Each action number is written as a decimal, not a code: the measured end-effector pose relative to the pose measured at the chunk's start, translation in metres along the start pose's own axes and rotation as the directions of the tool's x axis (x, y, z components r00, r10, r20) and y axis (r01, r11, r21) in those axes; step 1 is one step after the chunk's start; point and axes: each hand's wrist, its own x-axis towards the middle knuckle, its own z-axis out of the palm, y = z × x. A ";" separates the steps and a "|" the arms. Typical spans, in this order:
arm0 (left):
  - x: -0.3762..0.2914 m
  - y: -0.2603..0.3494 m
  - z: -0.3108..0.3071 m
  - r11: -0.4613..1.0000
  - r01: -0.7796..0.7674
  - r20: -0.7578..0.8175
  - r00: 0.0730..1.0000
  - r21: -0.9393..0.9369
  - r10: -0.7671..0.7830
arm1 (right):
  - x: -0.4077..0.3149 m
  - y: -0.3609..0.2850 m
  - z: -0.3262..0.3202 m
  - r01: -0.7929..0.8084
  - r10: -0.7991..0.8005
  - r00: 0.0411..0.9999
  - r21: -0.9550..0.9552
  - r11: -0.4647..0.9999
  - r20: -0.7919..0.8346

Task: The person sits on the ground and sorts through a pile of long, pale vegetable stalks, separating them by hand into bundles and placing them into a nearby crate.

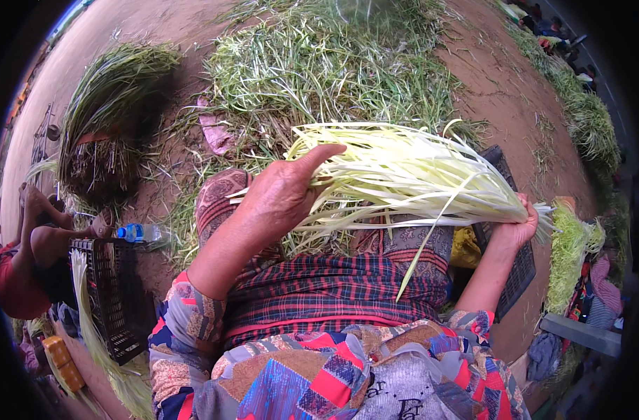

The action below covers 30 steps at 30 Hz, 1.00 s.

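A long bundle of pale yellow blanched leaves, like garlic chives (pixel 403 173), lies crosswise above my lap. My right hand (pixel 516 223) grips its narrow white stalk end, and a few stalk tips stick out past the fist. At the loose leafy end, my left hand (pixel 282 194) has its thumb laid over the leaves. The other left fingers are mostly hidden among them. One stray leaf droops from the bundle over the checked cloth (pixel 319 294) on my lap.
Cut green leaves (pixel 324 73) cover the ground ahead. A tied green bundle (pixel 109 121) stands at left, near a black plastic crate (pixel 114 299), a water bottle (pixel 139 232) and another person's legs (pixel 46 226). Another black crate (pixel 513 278) leans at right, beside piled yellow leaves (pixel 566 257).
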 end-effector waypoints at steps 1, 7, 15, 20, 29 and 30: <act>0.004 0.010 0.014 0.999 0.015 0.159 0.987 0.047 -0.022 | -0.005 -0.015 0.011 -0.096 0.060 0.978 0.173 0.980 0.202; -0.023 0.022 0.067 0.994 -0.049 0.466 0.885 0.100 -0.004 | -0.037 -0.089 0.044 -0.041 -0.098 0.904 0.312 0.949 0.416; -0.047 -0.030 0.055 0.951 0.039 0.492 0.849 0.305 -0.193 | -0.042 -0.118 -0.006 -0.088 -0.043 0.906 0.287 0.954 0.421; -0.044 -0.048 0.031 0.819 0.260 0.205 0.889 0.510 -0.410 | -0.037 -0.119 -0.036 -0.080 -0.041 0.926 0.302 0.950 0.375; 0.025 -0.011 0.016 0.997 -0.050 -0.126 0.991 -0.062 0.042 | -0.035 -0.103 -0.030 -0.067 -0.053 0.938 0.331 0.941 0.342; 0.030 -0.001 0.021 0.992 -0.047 -0.057 0.998 -0.113 0.041 | -0.036 -0.101 -0.028 -0.061 -0.056 0.940 0.327 0.943 0.336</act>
